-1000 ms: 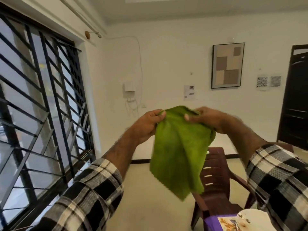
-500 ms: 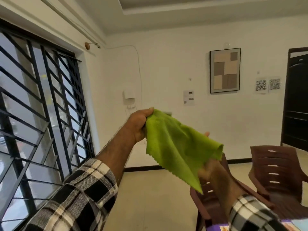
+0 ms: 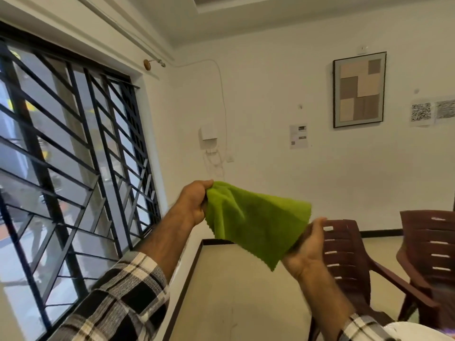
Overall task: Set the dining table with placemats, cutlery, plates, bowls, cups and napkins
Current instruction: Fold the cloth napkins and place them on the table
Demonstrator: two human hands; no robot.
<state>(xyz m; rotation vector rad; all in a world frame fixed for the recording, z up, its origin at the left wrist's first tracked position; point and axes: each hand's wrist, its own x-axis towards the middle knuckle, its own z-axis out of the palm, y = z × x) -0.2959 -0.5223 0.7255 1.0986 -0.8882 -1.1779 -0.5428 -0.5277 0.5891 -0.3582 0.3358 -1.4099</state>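
A green cloth napkin [image 3: 253, 222] with zigzag-cut edges is held up in the air in front of me. My left hand [image 3: 194, 203] pinches its upper left corner. My right hand [image 3: 307, 247] is under the napkin's lower right part, palm up, fingers curled against the cloth. The napkin stretches between both hands and slopes down to the right. A white plate [image 3: 418, 332] shows at the bottom right corner; the dining table itself is out of view.
Two dark brown plastic chairs [image 3: 344, 257] [image 3: 428, 254] stand at the right. A barred window [image 3: 61, 168] fills the left side. A white wall with a framed picture [image 3: 359, 89] is ahead, with beige floor below.
My right hand dropped from the napkin's top edge to beneath its lower right part, spreading the cloth out. The camera tilted upward, and the table's placemat has left the view.
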